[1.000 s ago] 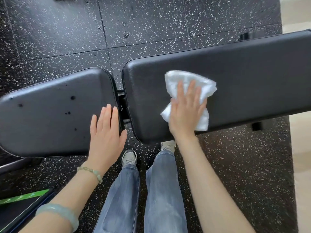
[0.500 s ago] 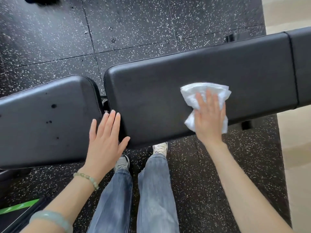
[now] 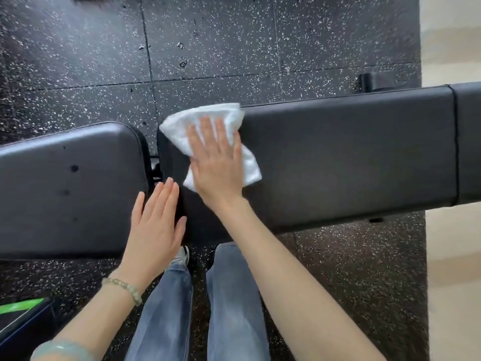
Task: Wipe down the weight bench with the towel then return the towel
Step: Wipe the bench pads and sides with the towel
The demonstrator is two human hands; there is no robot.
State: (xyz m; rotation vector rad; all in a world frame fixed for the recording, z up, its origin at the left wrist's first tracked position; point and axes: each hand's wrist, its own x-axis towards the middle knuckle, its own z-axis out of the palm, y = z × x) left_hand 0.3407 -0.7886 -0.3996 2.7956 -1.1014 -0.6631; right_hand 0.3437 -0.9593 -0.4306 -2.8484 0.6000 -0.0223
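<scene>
The weight bench (image 3: 351, 157) is padded in smooth black vinyl with rounded corners, its long axis running left to right. A shorter seat pad (image 3: 65, 188), dotted with dark spots, sits just left of it across a narrow gap. A white towel (image 3: 208, 118), soft and crumpled, lies on the long pad's far-left corner. The right hand (image 3: 216, 162) presses it flat, fingers straight and spread. The left hand (image 3: 156, 225) lies flat too, fingers together, at the gap's near edge. Below is speckled black rubber floor (image 3: 234, 48).
</scene>
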